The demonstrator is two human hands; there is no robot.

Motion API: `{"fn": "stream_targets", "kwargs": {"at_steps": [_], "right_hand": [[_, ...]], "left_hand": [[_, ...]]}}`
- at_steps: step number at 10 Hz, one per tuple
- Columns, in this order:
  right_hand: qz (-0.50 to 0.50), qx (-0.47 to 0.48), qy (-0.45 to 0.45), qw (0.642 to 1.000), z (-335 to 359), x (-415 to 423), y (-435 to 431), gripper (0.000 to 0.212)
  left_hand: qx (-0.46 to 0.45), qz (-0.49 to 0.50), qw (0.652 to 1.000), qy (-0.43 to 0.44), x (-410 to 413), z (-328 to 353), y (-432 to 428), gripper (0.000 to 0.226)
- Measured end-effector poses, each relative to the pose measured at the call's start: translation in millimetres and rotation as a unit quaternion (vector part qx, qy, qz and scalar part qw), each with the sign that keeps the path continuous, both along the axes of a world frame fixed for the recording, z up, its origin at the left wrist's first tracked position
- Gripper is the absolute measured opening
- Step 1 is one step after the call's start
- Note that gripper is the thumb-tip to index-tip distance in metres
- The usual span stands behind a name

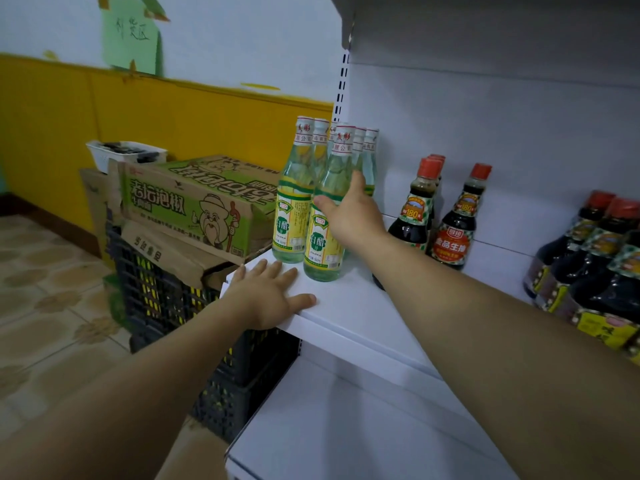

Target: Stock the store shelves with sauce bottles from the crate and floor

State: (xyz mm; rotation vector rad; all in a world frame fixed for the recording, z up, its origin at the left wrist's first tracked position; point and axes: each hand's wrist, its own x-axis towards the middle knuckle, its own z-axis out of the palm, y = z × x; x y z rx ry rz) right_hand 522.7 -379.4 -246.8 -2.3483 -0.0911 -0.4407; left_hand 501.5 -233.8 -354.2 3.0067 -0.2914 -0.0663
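Several clear vinegar bottles with green-yellow labels stand at the left end of a white shelf (349, 317). My right hand (353, 213) is wrapped around the front vinegar bottle (325, 233), which stands upright on the shelf; thumb on the label, fingers behind it. My left hand (270, 296) lies flat with fingers spread on the shelf's front left corner, holding nothing. To the right stand dark soy sauce bottles with red caps (453, 230), and a further group (595, 258) at the far right.
Left of the shelf, black plastic crates (156, 299) are stacked on the tiled floor, topped by cardboard boxes, one green-printed (197, 202). A lower white shelf (346, 427) lies below. A yellow and white wall stands behind.
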Motion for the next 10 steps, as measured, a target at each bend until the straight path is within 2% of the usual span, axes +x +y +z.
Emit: {"fn": "stream_targets", "kwargs": {"at_steps": [6, 8, 9, 10], "right_hand": [[-0.023, 0.009, -0.024, 0.999, -9.4, 19.5, 7.6, 0.081], [-0.011, 0.000, 0.021, 1.000, 2.5, 7.4, -0.5, 0.089], [0.002, -0.025, 0.020, 0.999, 8.4, -7.7, -14.6, 0.085], [-0.004, -0.051, 0.007, 0.999, 13.7, -27.4, -32.6, 0.072]], "left_hand": [[-0.013, -0.002, 1.000, -0.002, 0.7, -2.0, 1.3, 0.082], [-0.033, -0.001, 0.999, 0.013, -2.3, 4.8, 4.1, 0.080], [-0.045, 0.013, 0.999, 0.019, -7.2, 12.2, 1.8, 0.079], [-0.065, 0.005, 0.998, 0.022, -16.6, 24.3, -6.9, 0.081]]}}
